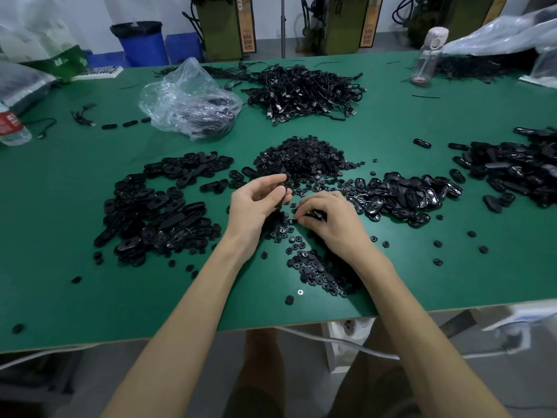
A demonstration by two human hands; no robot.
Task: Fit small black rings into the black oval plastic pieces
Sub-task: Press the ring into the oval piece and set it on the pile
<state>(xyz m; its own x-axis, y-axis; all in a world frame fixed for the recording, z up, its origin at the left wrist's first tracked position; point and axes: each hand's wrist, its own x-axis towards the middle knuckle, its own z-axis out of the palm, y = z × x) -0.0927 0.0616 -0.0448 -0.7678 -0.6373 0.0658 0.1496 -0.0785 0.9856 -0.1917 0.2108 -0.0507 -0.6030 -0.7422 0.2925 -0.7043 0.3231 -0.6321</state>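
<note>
Bare forearms come in low over the near edge of the green table point(90, 297); open green runs along that edge on the left, and another clear band lies between the ring mound point(304, 159) and the cable heap point(304, 92); the far-right side is crowded up to the frame edge.

Left hand point(256, 203), palm turned inward, fingers and thumb curled round one oval piece point(280, 198); the piece is held just in front of the mound; its long axis runs roughly near-to-far, tilted, mostly hidden by the fingers. Right hand point(328, 218), palm down, fingers bent over loose rings; thumb and forefinger pinch one small ring point(295, 220), just beside the left palm, low on the table; which way it faces, cannot tell.

Counts: 2 hands; 1 ring mound; 1 loose ring scatter point(313, 267) between the forearms, plus strays right and left, too many to count; 3 oval heaps, namely left heap point(156, 212), middle-right heap point(401, 197), far-right heap point(518, 173); 3 single ovals point(129, 123) in a row left of the plastic bag point(193, 101), long axes left-to-right; 1 lone oval point(422, 143) apart at right; 1 cable heap; 1 bag; 2 bottles, one labelled bottle point(12, 128) at the left edge, one clear bottle point(428, 55) far right; 1 blue bin point(141, 43) behind the table.
</note>
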